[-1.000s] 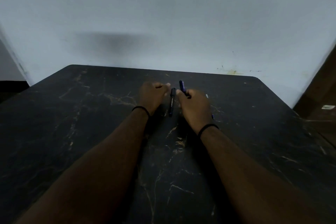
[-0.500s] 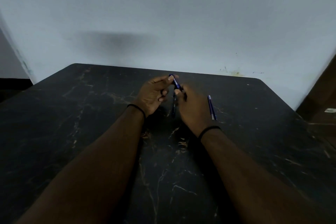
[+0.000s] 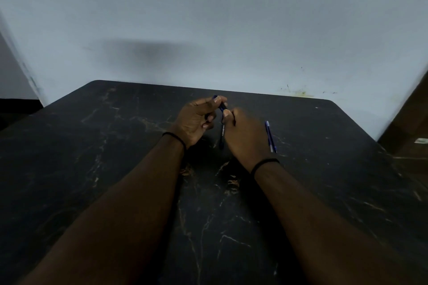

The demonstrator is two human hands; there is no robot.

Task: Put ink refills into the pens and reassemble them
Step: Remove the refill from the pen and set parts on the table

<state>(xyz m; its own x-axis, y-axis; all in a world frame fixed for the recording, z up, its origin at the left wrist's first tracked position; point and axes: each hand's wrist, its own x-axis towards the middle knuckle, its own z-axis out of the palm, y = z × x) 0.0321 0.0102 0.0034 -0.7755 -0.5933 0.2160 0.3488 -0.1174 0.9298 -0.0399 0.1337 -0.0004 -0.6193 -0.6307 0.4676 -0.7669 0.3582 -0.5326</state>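
A dim scene is shown from a head-worn camera that looks forward and down. A black table (image 3: 92,169) with pale marble-like veins fills the lower half of the view. A plain grey-white wall (image 3: 208,18) rises behind it, with a soft shadow cast on it and a small yellowish stain toward 2 o'clock.

Two bare forearms reach in from 6 o'clock and meet just above the centre of the view. A thin black band (image 3: 175,137) is worn on the left wrist, and another is worn on the right.

The left hand (image 3: 196,120) is curled, palm turned inward. Its grip is narrow: thumb and forefinger are pinched on the upper end of a small dark blue pen (image 3: 221,106), held tilted above the table. The right hand (image 3: 245,134) is seen from its back. Its fingers are closed on the lower end of the same pen, at 4 o'clock from the left fingertips. The two hands almost touch there.

A second pen (image 3: 221,136), dark with faint pale lettering, lies on the table between the two hands, pointing roughly from 12 to 6 o'clock. Its top end is hidden by the hands.

A slim refill (image 3: 270,136), blue with a pale tip, lies on the table just beside the right hand, at 3 o'clock from it. It is not touched by either hand.
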